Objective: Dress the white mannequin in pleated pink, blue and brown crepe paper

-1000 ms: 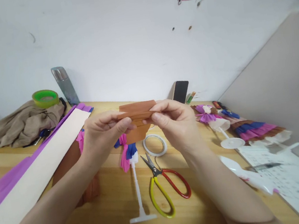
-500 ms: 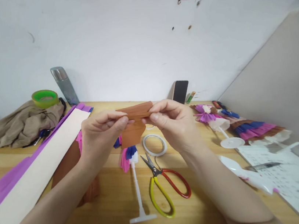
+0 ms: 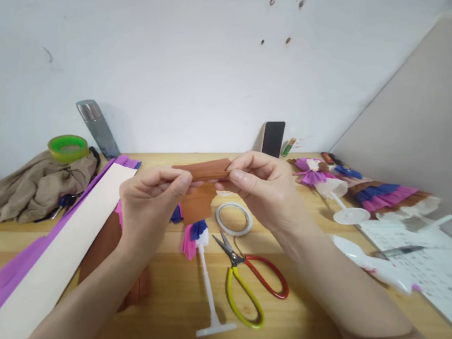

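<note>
Between my two hands a strip of brown crepe paper (image 3: 208, 170) is stretched level, folded along its length. My left hand (image 3: 150, 202) pinches its left end between thumb and fingers. The right end is pinched by my right hand (image 3: 264, 186) the same way. Below the strip shows another flat piece of brown paper (image 3: 197, 202); whether it joins the strip I cannot tell. Under my hands lie a white tape roll (image 3: 234, 219), scissors (image 3: 240, 268) with one yellow and one red handle, and a white plastic stand (image 3: 209, 289) with pink and blue paper at its top.
At left are a long cream strip (image 3: 56, 277), purple crepe paper (image 3: 24, 265), a cloth (image 3: 43, 184), a green tape roll (image 3: 67, 148) and a flask (image 3: 98, 128). At right sit a phone (image 3: 273, 138), paper-dressed figures (image 3: 393, 191), a white plastic piece (image 3: 374, 263) and a written sheet (image 3: 445, 267).
The upper edge of the brown strip has been folded down, so the strip looks narrower and flatter. Both hands keep their pinch and have hardly moved.
</note>
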Motion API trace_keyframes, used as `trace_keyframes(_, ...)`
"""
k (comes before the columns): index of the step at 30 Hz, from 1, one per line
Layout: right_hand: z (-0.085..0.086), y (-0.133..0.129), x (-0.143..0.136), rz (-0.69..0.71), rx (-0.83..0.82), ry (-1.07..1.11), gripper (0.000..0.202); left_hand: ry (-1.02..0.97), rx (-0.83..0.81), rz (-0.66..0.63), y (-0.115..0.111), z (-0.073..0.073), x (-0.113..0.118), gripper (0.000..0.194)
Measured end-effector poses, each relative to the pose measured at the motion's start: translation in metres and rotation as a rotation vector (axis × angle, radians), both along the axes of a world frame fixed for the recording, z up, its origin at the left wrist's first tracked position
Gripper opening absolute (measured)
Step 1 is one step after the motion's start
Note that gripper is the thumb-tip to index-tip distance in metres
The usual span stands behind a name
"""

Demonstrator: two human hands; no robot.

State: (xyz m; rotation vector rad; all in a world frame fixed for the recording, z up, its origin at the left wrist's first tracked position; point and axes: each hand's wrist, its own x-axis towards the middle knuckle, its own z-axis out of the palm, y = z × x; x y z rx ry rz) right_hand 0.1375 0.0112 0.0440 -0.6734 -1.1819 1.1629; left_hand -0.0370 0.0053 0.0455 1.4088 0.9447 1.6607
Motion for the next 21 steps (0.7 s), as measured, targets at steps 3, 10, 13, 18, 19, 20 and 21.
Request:
trace_keyframes(3,-0.001,0.000,-0.001,-0.022,0.015,-0.012,0.027,0.008,-0.009,0.012,-0.001,0.000,0.000,0.007)
trace_keyframes(10,-0.001,-0.003,-0.005,-0.128,0.092,-0.048,0.020,-0.030,-0.077,-0.030,-0.002,0.003,0.001,0.009)
trace_keyframes(13,0.000,-0.004,-0.007,-0.169,0.101,-0.048,0.016,-0.042,-0.100,-0.036,-0.003,0.004,0.002,0.009)
trace_keyframes(18,-0.002,-0.006,-0.009,-0.217,0.121,-0.061,0.014,-0.092,-0.099,-0.042,-0.002,0.003,0.004,0.010)
trace_keyframes(19,-0.002,-0.006,-0.010,-0.226,0.123,-0.070,0.013,-0.100,-0.106,-0.042,-0.002,0.003,0.004,0.010)
trace_keyframes(20,-0.003,-0.006,-0.010,-0.237,0.123,-0.078,0.013,-0.106,-0.115,-0.042,-0.002,0.002,0.004,0.010)
trace_keyframes(21,-0.003,-0.006,-0.011,-0.247,0.120,-0.086,0.013,-0.108,-0.121,-0.041,-0.002,0.002,0.005,0.010)
